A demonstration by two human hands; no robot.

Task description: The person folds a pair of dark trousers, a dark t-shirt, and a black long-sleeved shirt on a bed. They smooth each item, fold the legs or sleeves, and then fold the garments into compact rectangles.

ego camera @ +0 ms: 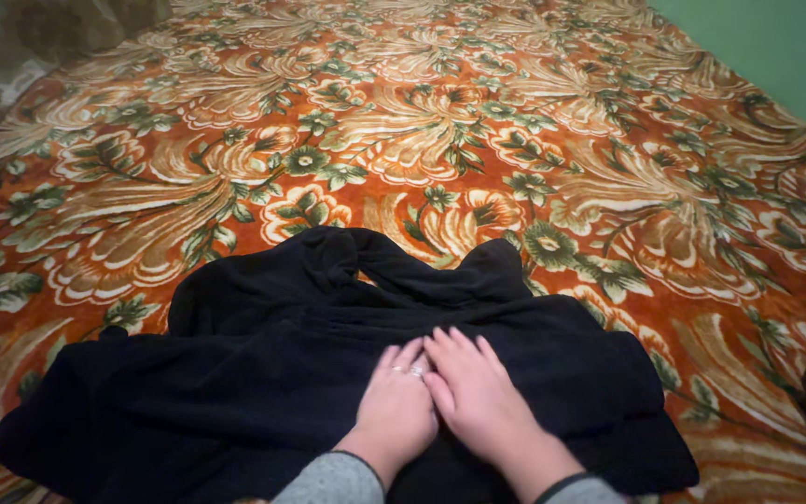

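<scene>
A black garment (263, 373) is spread across an orange floral blanket (478, 131), near its front edge. The left hand (396, 403) and the right hand (478, 392) are laid flat on the cloth — side by side, touching, fingers extended and gripping nothing. A ring (414, 371) is worn on a left finger — grey cuffs are seen at both wrists.

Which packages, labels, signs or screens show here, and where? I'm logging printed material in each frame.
None in view: no package, label, sign or screen.
Only a black garment on a floral orange bedspread, with the left hand and right hand flat on it, and a green wall behind.
</scene>
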